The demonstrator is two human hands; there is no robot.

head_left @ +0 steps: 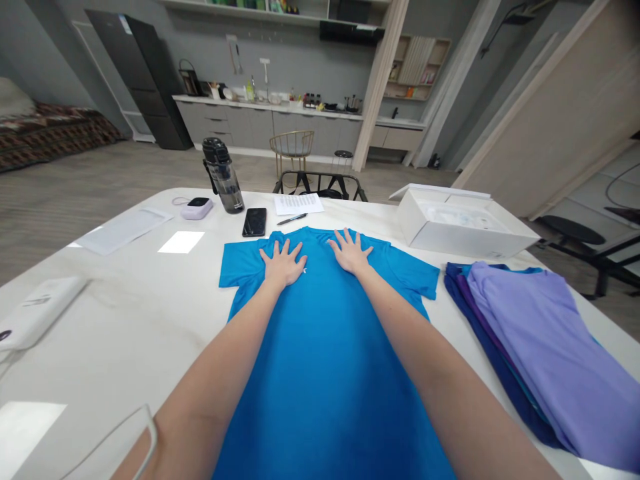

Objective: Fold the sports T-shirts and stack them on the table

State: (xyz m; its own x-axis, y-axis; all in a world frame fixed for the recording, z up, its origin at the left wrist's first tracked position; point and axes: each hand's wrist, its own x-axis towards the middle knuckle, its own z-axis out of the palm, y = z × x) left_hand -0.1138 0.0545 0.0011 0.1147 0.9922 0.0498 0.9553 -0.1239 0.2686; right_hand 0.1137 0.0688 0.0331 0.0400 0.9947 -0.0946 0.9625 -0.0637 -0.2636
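A blue T-shirt (330, 347) lies spread out on the white table (125, 313), its collar toward the far edge and its sleeves out to both sides. My left hand (283, 263) rests flat on the shirt's upper left chest, fingers spread. On the upper right, close to the collar, my right hand (350, 252) presses flat with its fingers apart. Neither hand grips anything. Both forearms stretch over the shirt and hide parts of its sides. The lower end of the shirt runs out of view.
Right of the shirt lie stacked folded shirts (540, 333), lilac on top, below an open white box (465, 230). Beyond the left sleeve are a phone (255, 222), a water bottle (225, 177) and a pen (292, 219). A white device (43, 310) with a cable lies left.
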